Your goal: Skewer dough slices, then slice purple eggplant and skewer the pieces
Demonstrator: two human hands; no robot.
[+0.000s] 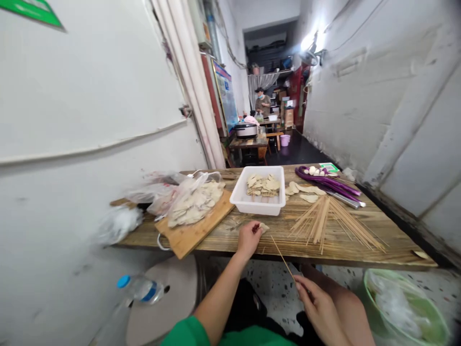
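Observation:
My left hand (249, 241) pinches a small pale, flat slice (264, 227) just above the front of the wooden table. In my right hand (317, 302), near my knee, is a thin wooden skewer (283, 256), its tip pointing up and left, close to the slice but apart from it. Beyond my left hand stands a white plastic tub (256, 207) with skewered pale slices (262, 185) inside. Loose slices (309, 191) lie to its right, near a fanned pile of bare skewers (324, 221). A heap of pale slices (196, 204) rests, partly under plastic, on a cutting board (212, 230).
Purple eggplants (331, 184), garlic bulbs (315, 170) and a knife (347, 199) lie at the table's right. A green bin (374, 293) stands below. On a stool (162, 317) at left lies a water bottle (142, 289). A person (262, 103) stands far back.

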